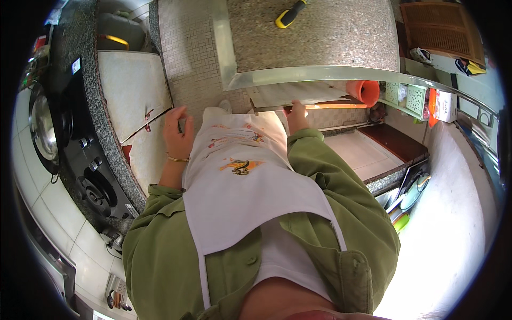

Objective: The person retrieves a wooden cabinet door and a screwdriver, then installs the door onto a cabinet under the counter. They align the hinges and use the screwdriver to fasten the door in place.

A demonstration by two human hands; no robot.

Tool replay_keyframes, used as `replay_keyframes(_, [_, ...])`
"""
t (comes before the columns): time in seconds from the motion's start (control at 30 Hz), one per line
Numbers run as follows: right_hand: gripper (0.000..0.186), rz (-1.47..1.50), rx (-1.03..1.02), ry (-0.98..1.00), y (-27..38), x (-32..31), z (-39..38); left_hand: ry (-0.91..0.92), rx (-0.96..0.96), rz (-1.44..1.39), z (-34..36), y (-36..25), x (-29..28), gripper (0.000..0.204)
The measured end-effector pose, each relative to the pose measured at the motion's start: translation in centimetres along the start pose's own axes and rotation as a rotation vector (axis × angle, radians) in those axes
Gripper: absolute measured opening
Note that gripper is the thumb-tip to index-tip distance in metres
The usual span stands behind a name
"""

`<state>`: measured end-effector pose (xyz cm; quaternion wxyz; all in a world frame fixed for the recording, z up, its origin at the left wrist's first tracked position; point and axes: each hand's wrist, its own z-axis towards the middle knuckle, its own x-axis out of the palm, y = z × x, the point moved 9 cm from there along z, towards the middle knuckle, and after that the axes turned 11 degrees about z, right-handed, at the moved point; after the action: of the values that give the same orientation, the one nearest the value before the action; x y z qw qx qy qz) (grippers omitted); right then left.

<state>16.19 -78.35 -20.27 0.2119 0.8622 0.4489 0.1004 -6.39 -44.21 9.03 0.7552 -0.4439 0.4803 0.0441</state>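
Observation:
My left hand [178, 132] hangs beside the apron with its fingers loosely bent and apart, holding nothing. It is nearest to the pale cabinet doors [133, 90] under the stove counter. My right hand [297, 116] is closed at the near end of a flat wooden panel [314, 95] below the stone-topped counter. Whether the panel is a drawer or a door I cannot tell, and part of my fingers is hidden. At the panel's far right end stands a red cylinder [365, 93].
On the speckled countertop [330, 42] lies a yellow and black tool handle [289, 16]. A metal edge [309, 74] borders that counter. The black gas stove [88, 154] with a pan [45, 122] is at left. Green baskets [408, 97] stand at right.

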Motion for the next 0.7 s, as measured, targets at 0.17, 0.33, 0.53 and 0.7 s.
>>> replay_keyframes(0.17, [0.031, -0.100, 0.068, 0.033, -5.5, 1.2, -5.6, 0.097, -0.267, -0.174, -2.7, 5.2, 3.0, 0.021])
replay_keyframes(0.33, [0.028, -0.185, 0.109, 0.074, -10.5, 3.0, -9.6, 0.209, -0.718, -0.352, -7.7, 14.0, 10.3, 0.023])
replay_keyframes(0.53, [0.020, -0.330, 0.178, 0.076, -16.4, 4.5, -8.5, 0.451, -0.887, -0.147, -11.7, 21.4, 15.9, 0.044])
replay_keyframes(0.7, [0.019, -0.350, 0.096, 0.136, -18.7, 8.0, -8.6, 0.793, -0.748, 0.119, -10.1, 22.9, 18.4, 0.069])
